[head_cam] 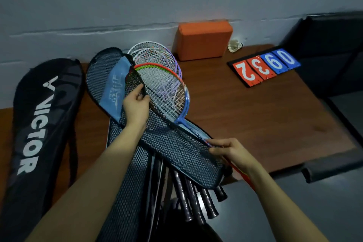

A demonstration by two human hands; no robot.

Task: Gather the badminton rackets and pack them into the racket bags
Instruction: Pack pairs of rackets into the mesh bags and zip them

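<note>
On table, racket head toward wall, left hand gripping mesh bag, right hand pinching shaft.

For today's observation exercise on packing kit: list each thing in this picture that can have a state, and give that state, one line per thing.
Mesh racket bag: open, mouth held apart.
Left hand: gripping the bag's opening edge.
Right hand: pinching a racket shaft at the bag's edge.
Red and blue rackets: heads partly inside the bag.
Black Victor bag: lying flat, looks closed.
Scoreboard: lying flat, showing 2 3 9 0.
Shuttlecock: resting on the table.
</note>
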